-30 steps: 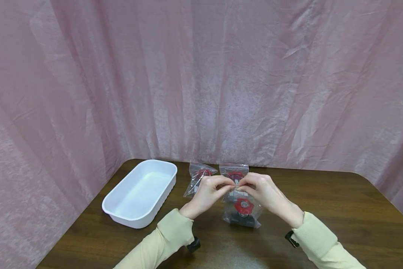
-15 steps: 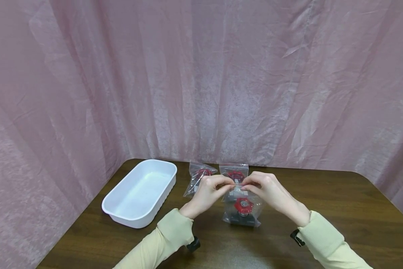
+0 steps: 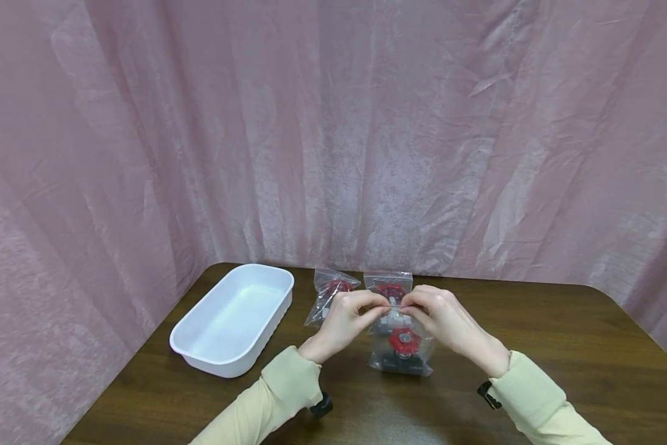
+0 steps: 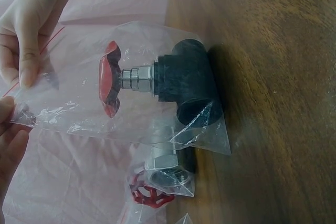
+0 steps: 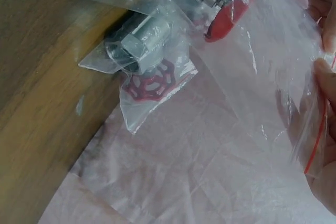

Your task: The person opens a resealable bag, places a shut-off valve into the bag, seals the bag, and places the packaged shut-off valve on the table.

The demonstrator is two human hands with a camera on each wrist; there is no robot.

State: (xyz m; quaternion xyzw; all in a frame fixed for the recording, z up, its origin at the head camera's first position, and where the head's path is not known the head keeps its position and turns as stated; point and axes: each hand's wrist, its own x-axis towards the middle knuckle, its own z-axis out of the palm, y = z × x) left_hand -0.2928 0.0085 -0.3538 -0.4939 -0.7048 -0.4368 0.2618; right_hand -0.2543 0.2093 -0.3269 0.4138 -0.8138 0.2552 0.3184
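Observation:
A clear zip bag [image 4: 73, 98] with a red line along its mouth holds a valve [image 4: 191, 77] with a dark body, a silver neck and a red handwheel. In the head view this bag stands upright on the table, its lower end on the wood. My left hand [image 3: 350, 316] pinches the mouth of the bag between thumb and fingers. Just to the right, my right hand [image 3: 441, 318] pinches the same edge, with a small gap between the two sets of fingertips. Behind it stands a second bagged valve [image 3: 391, 293], partly covered by the hands and front bag.
Another bagged valve with a red handwheel [image 3: 337, 286] lies at the back, left of the second one, partly hidden by my left hand. A white rectangular tray [image 3: 282, 309] stands on the left of the brown wooden table [image 3: 533, 334]. A pink curtain [image 3: 333, 136] hangs behind.
My right hand has slid slightly right along the bag's mouth, away from the left fingertips, then a touch back. The left hand and the bagged valves stay about where they were.

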